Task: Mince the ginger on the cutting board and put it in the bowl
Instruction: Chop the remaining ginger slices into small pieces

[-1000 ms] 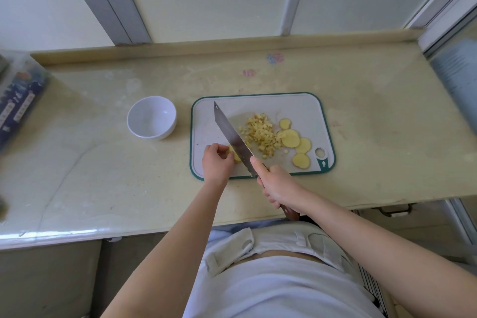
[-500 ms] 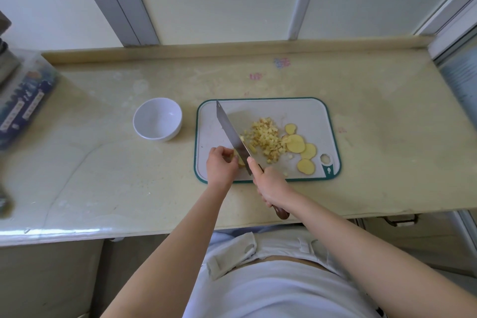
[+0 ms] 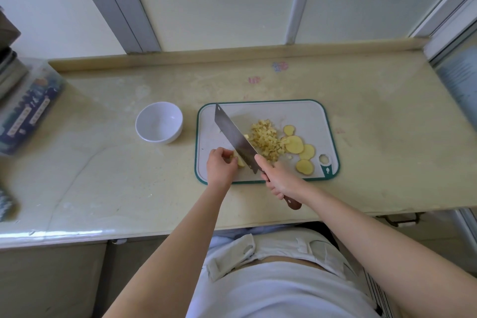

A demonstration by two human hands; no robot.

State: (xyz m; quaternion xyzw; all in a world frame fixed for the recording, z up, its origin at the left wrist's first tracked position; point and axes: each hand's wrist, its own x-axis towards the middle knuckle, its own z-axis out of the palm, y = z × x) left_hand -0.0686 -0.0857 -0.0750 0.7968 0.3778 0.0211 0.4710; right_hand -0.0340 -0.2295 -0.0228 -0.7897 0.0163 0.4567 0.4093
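A white cutting board [image 3: 304, 113] with a green rim lies on the counter. On it sit a heap of minced ginger [image 3: 265, 138] and several round ginger slices [image 3: 299, 148] to its right. My left hand [image 3: 220, 165] pinches a small piece of ginger [image 3: 238, 161] at the board's near left. My right hand [image 3: 280, 179] grips the wooden handle of a cleaver [image 3: 233, 134], forefinger along the blade's back. The blade stands between the held piece and the heap. An empty white bowl [image 3: 158, 121] sits left of the board.
A clear box with dark blue packets [image 3: 28, 106] stands at the counter's left end. A raised ledge [image 3: 232, 55] runs along the back, below the window frames. The counter's front edge [image 3: 77, 233] is close to my body.
The view has shifted slightly, so everything sits lower in the frame. Both hands stay at the board's near left, and the cleaver has moved little beside the held ginger.
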